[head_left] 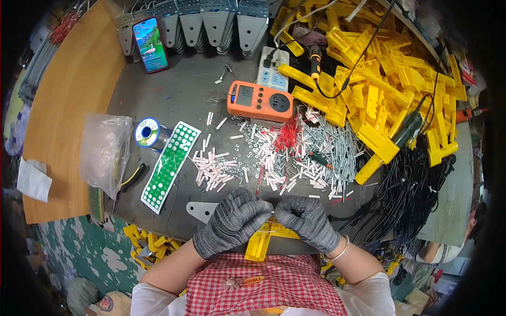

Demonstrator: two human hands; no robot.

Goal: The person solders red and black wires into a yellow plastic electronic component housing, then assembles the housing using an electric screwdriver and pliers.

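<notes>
My left hand (232,221) and my right hand (308,220), both in grey knitted gloves, meet at the table's near edge. The fingers of each are closed in a pinch, and a tiny whitish piece shows between the fingertips, too small to name. Just below them lies a yellow plastic part (257,246), with a thin pale wire or strip across it. A flat grey metal plate with holes (198,210) sticks out beside my left hand. Right of my right hand, a black cable (343,217) runs toward a bundle.
Beyond my hands lie white sleeves (213,169), screws (337,147) and an orange meter (260,102). Yellow parts (390,84) and black cables (411,189) heap at the right. On the left are a solder spool (150,134), a green dotted sheet (171,167) and a plastic bag (105,152).
</notes>
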